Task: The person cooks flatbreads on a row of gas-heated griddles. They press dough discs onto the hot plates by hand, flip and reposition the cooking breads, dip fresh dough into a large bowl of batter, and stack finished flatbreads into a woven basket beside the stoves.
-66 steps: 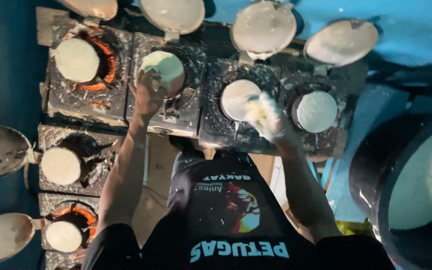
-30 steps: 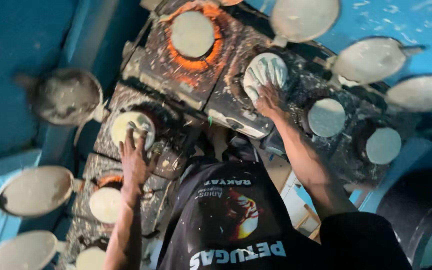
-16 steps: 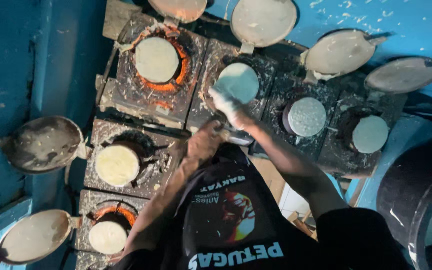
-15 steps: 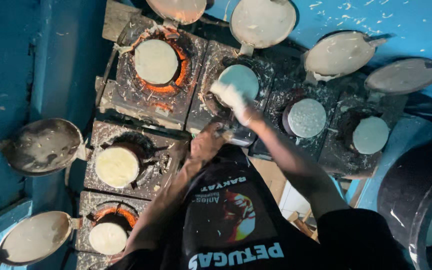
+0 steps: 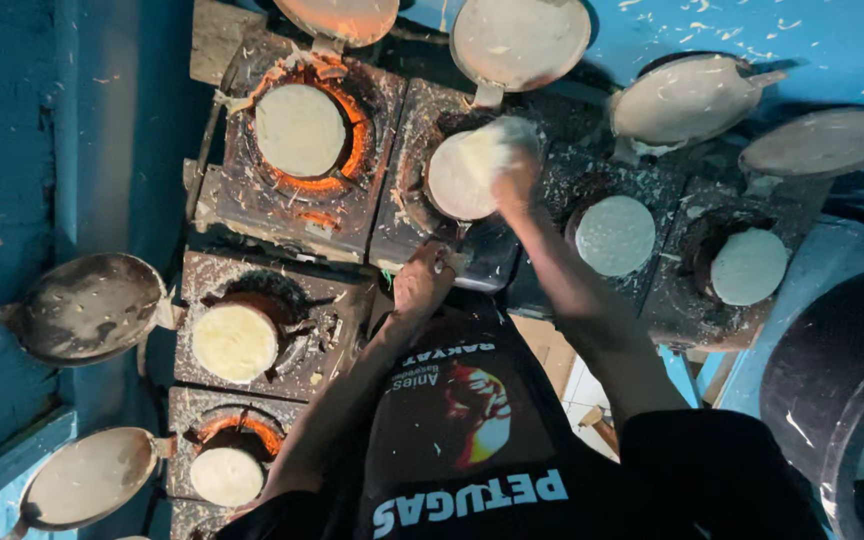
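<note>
Gripping: right hand (image 5: 514,180) closed round a pale dough-smeared wad (image 5: 487,145), pressed onto the white disc (image 5: 462,178), upper middle of frame
Left hand (image 5: 422,285): resting at the stove edge (image 5: 472,268), centre; grip hard to tell
Around: glowing burner (image 5: 304,130) upper left, open lids (image 5: 520,40) along the top

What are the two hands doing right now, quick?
Left hand: closed on a small knob at the stove front.
Right hand: fingers curled on the pale flatbread, lifting its edge; blurred, so the grip cannot be told.
</note>
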